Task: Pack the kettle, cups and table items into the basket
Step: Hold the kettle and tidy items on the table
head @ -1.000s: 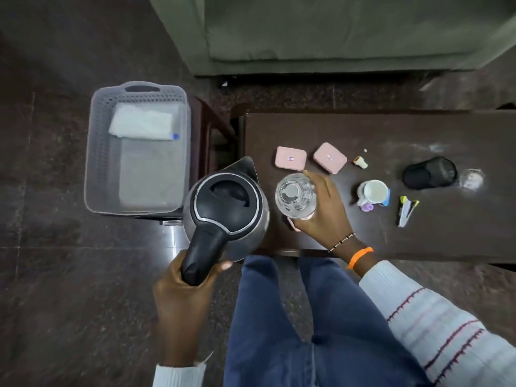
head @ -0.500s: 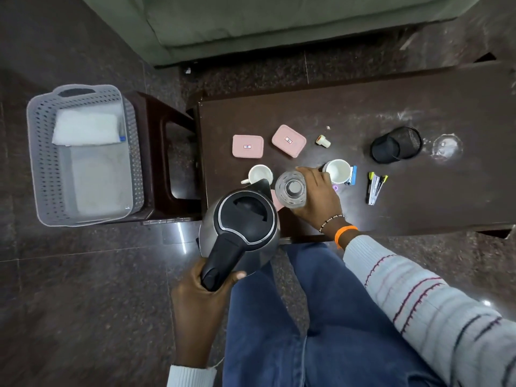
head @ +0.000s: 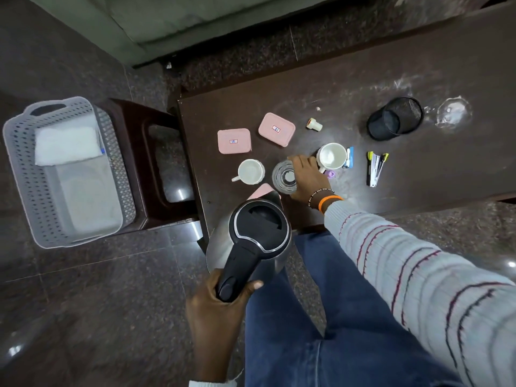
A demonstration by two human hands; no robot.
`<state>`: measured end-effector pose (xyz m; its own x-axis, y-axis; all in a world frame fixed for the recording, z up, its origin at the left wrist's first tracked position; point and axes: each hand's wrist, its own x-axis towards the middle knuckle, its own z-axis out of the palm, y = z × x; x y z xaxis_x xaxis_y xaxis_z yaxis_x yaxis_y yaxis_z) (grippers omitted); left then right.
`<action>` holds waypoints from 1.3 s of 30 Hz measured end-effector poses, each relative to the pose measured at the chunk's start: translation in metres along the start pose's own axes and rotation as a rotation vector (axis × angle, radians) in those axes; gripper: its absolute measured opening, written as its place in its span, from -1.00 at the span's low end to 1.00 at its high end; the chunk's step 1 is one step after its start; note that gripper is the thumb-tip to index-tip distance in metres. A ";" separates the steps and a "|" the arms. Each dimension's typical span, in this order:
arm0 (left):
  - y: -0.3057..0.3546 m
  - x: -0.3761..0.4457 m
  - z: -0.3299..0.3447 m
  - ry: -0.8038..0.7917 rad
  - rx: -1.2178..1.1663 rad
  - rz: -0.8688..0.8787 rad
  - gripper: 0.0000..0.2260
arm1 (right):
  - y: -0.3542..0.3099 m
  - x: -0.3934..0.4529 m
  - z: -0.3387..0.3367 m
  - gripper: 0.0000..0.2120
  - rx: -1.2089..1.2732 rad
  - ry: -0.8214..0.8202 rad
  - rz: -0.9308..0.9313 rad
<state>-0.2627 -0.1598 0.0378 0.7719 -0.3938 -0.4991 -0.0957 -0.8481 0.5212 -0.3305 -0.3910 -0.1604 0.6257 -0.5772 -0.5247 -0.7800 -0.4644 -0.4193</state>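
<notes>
My left hand [head: 215, 305] grips the black handle of the steel kettle [head: 251, 236], held in the air over the table's near left corner. My right hand [head: 307, 180] is closed around a clear glass [head: 283, 177] standing on the dark table [head: 349, 79]. One white cup [head: 250, 171] sits left of the glass, another white cup [head: 332, 156] right of my hand. Two pink lidded boxes [head: 234, 141] [head: 276, 129] lie behind them. A third pink item [head: 261, 191] peeks out from under the kettle. The grey basket [head: 16, 163] stands at the left with a white cloth [head: 67, 145] inside.
The basket rests on a dark stool [head: 139, 152] beside the table. A black mesh pen cup [head: 395, 118] lies on its side, with a stapler [head: 375, 169], a small stopper [head: 314, 125], a clear glass lid [head: 453, 113] and small blue and purple items nearby. A green sofa [head: 167, 18] is behind.
The view has swung left and down. The kettle has come back from beside the basket toward my lap. My right hand has stayed on the glass, and a white cup has come into sight left of it.
</notes>
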 end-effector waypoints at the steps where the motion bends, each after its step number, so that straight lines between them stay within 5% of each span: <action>1: 0.001 0.000 0.001 -0.003 0.003 0.007 -0.60 | 0.001 0.002 0.001 -0.24 -0.007 -0.009 0.000; 22: 0.013 0.005 0.024 -0.086 -0.016 0.005 -0.73 | 0.033 -0.023 0.006 -0.21 0.220 0.018 -0.022; 39: 0.024 0.016 0.032 -0.084 -0.018 0.012 -0.66 | 0.042 -0.028 -0.003 -0.33 0.172 -0.002 -0.015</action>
<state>-0.2729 -0.1978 0.0208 0.7151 -0.4328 -0.5490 -0.0923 -0.8369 0.5395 -0.3807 -0.3964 -0.1616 0.6375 -0.5694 -0.5190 -0.7594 -0.3508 -0.5479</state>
